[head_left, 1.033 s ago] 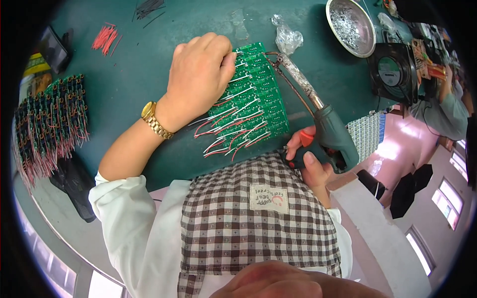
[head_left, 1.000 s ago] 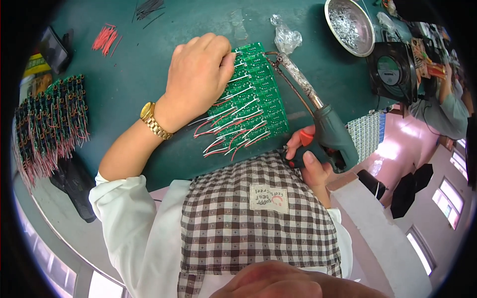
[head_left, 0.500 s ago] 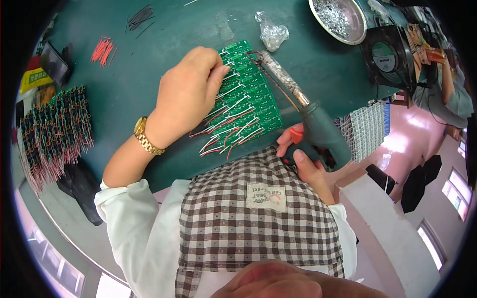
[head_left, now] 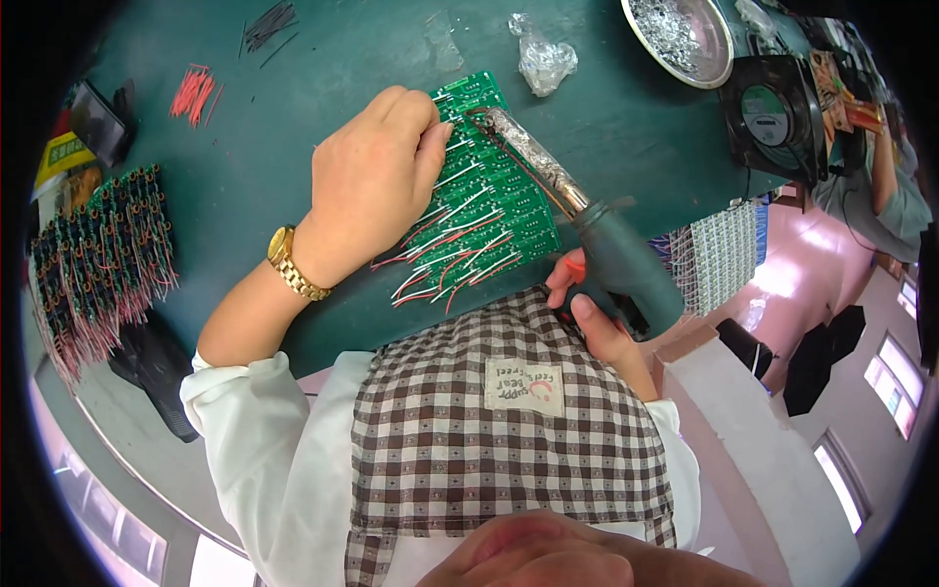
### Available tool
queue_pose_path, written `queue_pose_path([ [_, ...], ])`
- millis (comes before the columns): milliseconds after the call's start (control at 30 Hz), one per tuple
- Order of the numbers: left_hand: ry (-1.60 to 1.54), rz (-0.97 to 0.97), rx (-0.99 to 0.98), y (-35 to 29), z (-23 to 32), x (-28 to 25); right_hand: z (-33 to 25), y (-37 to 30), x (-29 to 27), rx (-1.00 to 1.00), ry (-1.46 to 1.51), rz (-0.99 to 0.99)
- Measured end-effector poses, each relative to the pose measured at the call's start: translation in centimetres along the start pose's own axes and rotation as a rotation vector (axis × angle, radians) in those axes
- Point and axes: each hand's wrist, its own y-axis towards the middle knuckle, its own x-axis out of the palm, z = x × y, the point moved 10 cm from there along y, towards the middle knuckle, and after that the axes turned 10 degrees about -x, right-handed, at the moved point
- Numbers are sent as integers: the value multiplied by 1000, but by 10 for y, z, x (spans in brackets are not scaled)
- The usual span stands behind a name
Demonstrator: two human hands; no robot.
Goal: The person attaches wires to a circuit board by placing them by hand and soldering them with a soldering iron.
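A green circuit-board panel (head_left: 533, 210) lies on the bench in front of me, with rows of thin white and red wires (head_left: 460, 230) on it, their loose ends trailing left and toward me. My left hand (head_left: 377, 166) is closed in a pinch at the panel's upper left edge; a white wire shows at its fingertips, mostly hidden by the fingers. In my right hand (head_left: 597, 318) is a soldering gun (head_left: 631, 259) with a dark handle and orange-red trigger. Its scorched metal barrel slants up and left, the tip over the panel's upper part, just right of my left fingertips.
Red wire pieces (head_left: 196, 95) and black ones (head_left: 270, 26) lie far left. Wired boards (head_left: 103, 264) stand at the left edge. A crumpled clear plastic bag (head_left: 545, 64), a metal bowl (head_left: 726, 49) of silvery bits and a black fan (head_left: 773, 117) sit beyond. Another person's arm (head_left: 885, 176) is far right.
The soldering gun's tip has shifted slightly left and down, nearer my left fingertips. My left hand keeps its pinch at the panel edge. The whole view has shifted a little.
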Motion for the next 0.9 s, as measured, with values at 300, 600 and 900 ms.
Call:
queue_pose_path([
  [300,-55,-18,-24,3,-6,2,-7,7,5,-71,-59,-47],
  [600,-69,-25,-28,5,-7,6,-1,9,1,-79,-62,-97],
  [900,-46,-4,-13,3,-8,5,-3,9,3,-91,-11,-43],
])
